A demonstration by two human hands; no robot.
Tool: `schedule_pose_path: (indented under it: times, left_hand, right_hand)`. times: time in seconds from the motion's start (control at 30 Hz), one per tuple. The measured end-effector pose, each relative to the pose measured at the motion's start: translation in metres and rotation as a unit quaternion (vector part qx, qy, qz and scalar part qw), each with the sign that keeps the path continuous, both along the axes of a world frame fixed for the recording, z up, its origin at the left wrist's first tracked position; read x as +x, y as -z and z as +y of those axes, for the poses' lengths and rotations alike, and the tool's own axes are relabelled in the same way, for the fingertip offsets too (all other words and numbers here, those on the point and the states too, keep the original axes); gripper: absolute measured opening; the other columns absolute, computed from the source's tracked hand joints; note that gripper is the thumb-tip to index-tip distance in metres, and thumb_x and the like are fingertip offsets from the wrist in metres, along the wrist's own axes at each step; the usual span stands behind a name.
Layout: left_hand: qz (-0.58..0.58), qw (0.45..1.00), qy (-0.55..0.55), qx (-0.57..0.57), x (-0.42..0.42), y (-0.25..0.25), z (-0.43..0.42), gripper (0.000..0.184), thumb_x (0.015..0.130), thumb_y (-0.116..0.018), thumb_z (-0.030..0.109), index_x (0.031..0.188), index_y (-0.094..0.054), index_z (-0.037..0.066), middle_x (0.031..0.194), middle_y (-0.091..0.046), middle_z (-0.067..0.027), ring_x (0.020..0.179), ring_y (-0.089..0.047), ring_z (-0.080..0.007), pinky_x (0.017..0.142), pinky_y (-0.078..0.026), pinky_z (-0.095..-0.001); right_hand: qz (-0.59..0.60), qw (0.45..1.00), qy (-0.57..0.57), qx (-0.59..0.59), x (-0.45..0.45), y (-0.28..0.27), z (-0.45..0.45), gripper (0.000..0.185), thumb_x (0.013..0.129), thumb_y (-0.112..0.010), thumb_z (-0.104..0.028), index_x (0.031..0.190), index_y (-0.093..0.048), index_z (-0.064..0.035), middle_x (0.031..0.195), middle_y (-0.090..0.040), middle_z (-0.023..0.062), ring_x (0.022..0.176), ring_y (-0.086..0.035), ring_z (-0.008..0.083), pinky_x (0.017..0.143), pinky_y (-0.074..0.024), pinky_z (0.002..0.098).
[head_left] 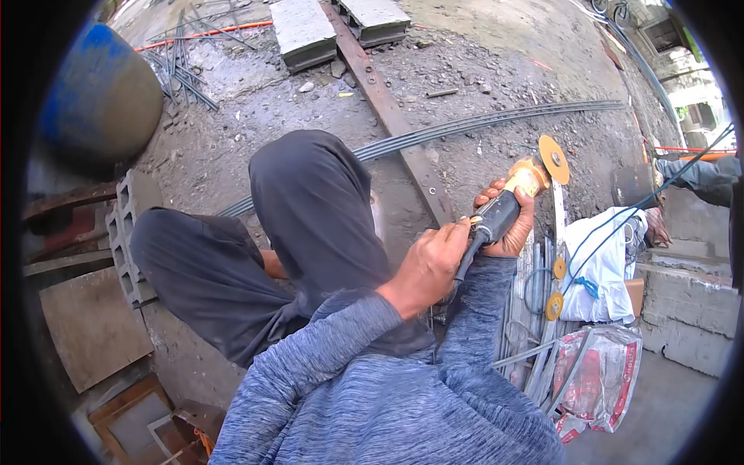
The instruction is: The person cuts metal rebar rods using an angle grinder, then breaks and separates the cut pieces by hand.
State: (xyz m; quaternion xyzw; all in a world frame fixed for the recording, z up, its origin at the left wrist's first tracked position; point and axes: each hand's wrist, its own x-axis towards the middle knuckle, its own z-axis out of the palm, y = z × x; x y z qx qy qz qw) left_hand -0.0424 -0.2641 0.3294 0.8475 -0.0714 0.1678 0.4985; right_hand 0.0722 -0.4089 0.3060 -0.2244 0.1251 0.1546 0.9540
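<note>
A yellow and black angle grinder [504,209] with a yellow disc [554,160] points up and to the right in front of my body. My right hand [508,225] is wrapped round its body near the yellow head. At the rear end, by the cord, my left hand [432,263] has its fingers pinched together against the tool. Which sleeve leads to which hand is partly clear: the left sleeve crosses my lap. Long thin metal rods [496,116] lie on the ground beyond, across a flat rusty metal bar [387,108].
Concrete blocks [304,31] stand at the top, and a hollow block [128,240] is on the left near a blue-stained drum [105,93]. On the right are a white bag [601,263], loose discs [554,306], a red-and-white sack [597,376] and another person's leg [701,178].
</note>
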Motion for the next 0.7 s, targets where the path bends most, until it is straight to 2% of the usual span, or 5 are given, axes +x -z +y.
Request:
schedule_pose_path:
  times: [0.17, 0.27, 0.33, 0.53, 0.7]
  left_hand:
    - [0.037, 0.999, 0.001, -0.019, 0.010, -0.036, 0.044, 0.048, 0.090, -0.068, 0.004, 0.133, -0.052, -0.008, 0.101, -0.070, -0.0226, 0.088, -0.072, -0.0319, 0.074, -0.058, -0.0387]
    - [-0.040, 0.987, -0.128, -0.084, 0.022, -0.096, 0.127, 0.041, 0.093, -0.068, 0.001, 0.133, -0.057, -0.004, 0.105, -0.072, -0.0123, 0.085, -0.068, -0.0123, 0.075, -0.057, -0.0265]
    - [-0.051, 0.949, -0.249, -0.184, 0.036, -0.116, 0.179, 0.034, 0.100, -0.064, 0.010, 0.130, -0.059, -0.005, 0.104, -0.071, -0.0123, 0.085, -0.066, -0.0123, 0.079, -0.055, -0.0260]
    - [0.155, 0.934, -0.322, 0.010, 0.110, 0.075, 0.279, 0.054, 0.092, -0.074, 0.036, 0.124, -0.063, -0.007, 0.099, -0.072, -0.0185, 0.090, -0.070, -0.0288, 0.079, -0.056, -0.0390]
    - [0.311, 0.906, -0.139, 0.251, 0.099, 0.229, 0.234, 0.083, 0.084, -0.076, 0.049, 0.141, -0.047, -0.005, 0.128, -0.060, -0.0283, 0.122, -0.057, -0.0424, 0.104, -0.044, -0.0537]
  right_hand:
    - [0.017, 0.995, 0.001, -0.099, 0.009, 0.018, -0.007, 0.029, 0.087, -0.069, -0.017, 0.109, -0.055, -0.0042, 0.095, -0.063, 0.0100, 0.080, -0.063, 0.0227, 0.071, -0.0582, 0.0416]
    - [0.050, 0.978, 0.009, -0.204, 0.017, 0.038, -0.015, 0.027, 0.085, -0.070, -0.015, 0.104, -0.054, -0.0028, 0.088, -0.063, 0.0111, 0.072, -0.065, 0.0229, 0.062, -0.0602, 0.0396]
    - [0.037, 0.943, -0.058, -0.324, 0.025, 0.047, -0.023, 0.030, 0.083, -0.071, -0.012, 0.107, -0.054, -0.0032, 0.084, -0.063, 0.0101, 0.070, -0.066, 0.0223, 0.061, -0.0597, 0.0389]
    - [-0.014, 0.842, -0.163, -0.514, 0.054, 0.113, -0.010, 0.042, 0.071, -0.076, -0.001, 0.107, -0.053, -0.0017, 0.083, -0.064, 0.0087, 0.056, -0.064, 0.0179, 0.052, -0.0570, 0.0320]
    - [-0.083, 0.676, -0.261, -0.684, 0.087, 0.188, 0.011, 0.056, 0.063, -0.081, -0.013, 0.112, -0.058, -0.0002, 0.097, -0.069, 0.0117, 0.086, -0.069, 0.0235, 0.077, -0.0559, 0.0358]
